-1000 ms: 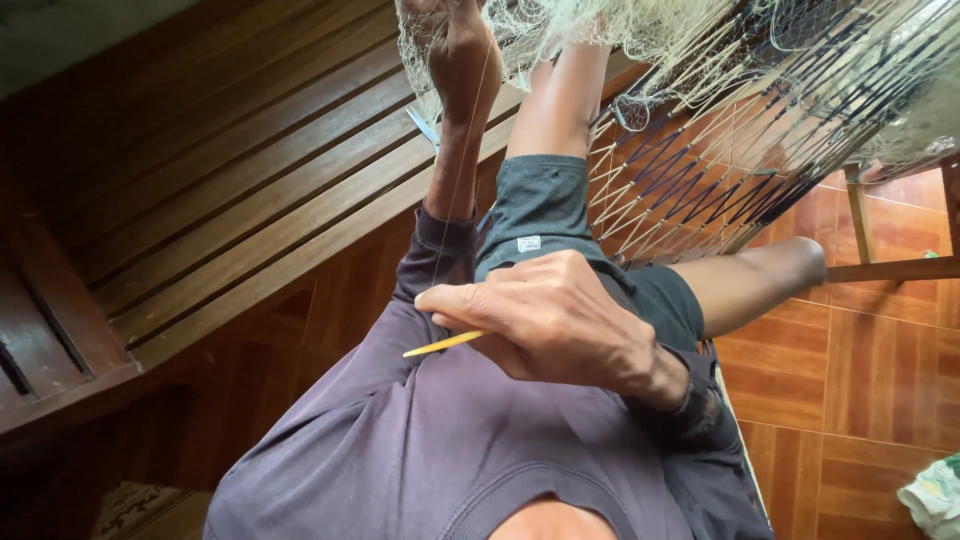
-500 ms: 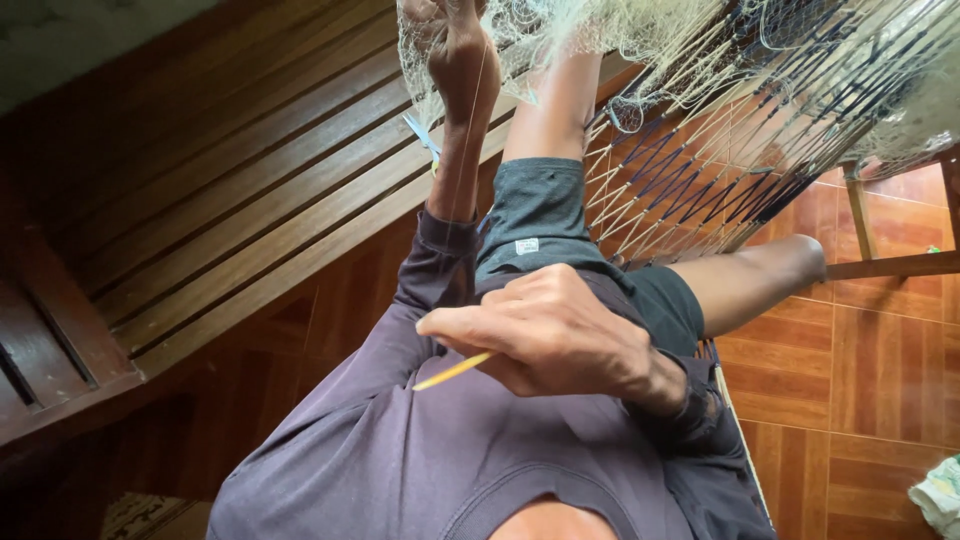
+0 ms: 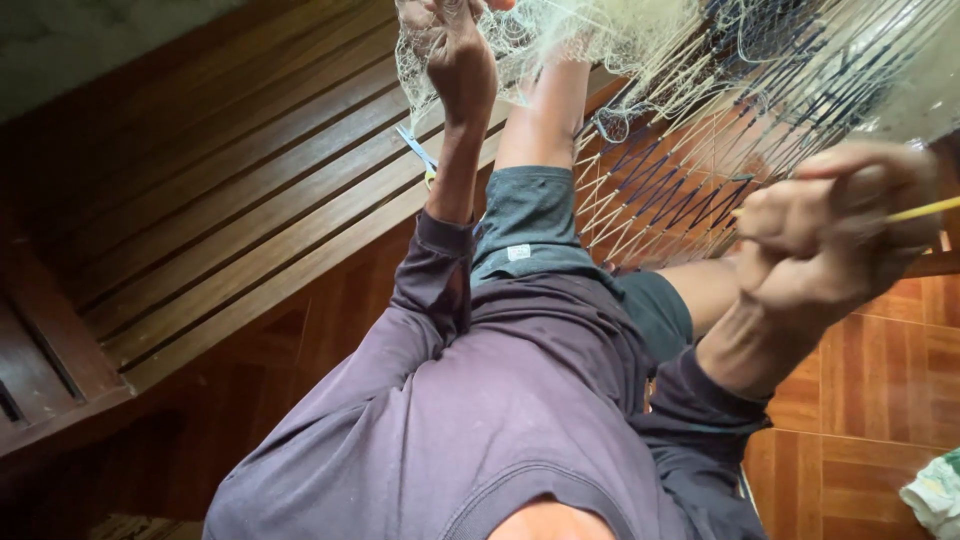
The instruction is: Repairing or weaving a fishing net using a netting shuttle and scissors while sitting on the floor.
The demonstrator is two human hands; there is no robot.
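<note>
Whereas half a second ago the right hand (image 3: 835,230) was held low against the dark purple long-sleeved shirt (image 3: 480,400), it is now seen drawn up and out towards three o'clock, blurred by the movement. Its fingers are curled tightly shut around a thin yellow netting needle (image 3: 925,209), whose tip is seen projecting past the knuckles at the frame's right edge. A length of twine is judged to have been pulled through a mesh by that stroke, so a knot is probably being tightened, though no twine can be made out.

Farther off, at twelve o'clock, the left hand (image 3: 455,50) is raised where it was before, its fingers pinched closed on a fold of the pale cream fishing net (image 3: 600,30), which is kept taut and draped across the top of the view. Beyond the grey shorts (image 3: 530,225), a small pair of blue-handled scissors (image 3: 418,152) is left lying on the brown slatted wooden bench (image 3: 200,200) at eleven o'clock. A white and dark blue rope hammock (image 3: 670,190) is stretched at one o'clock, beneath the net.
</note>
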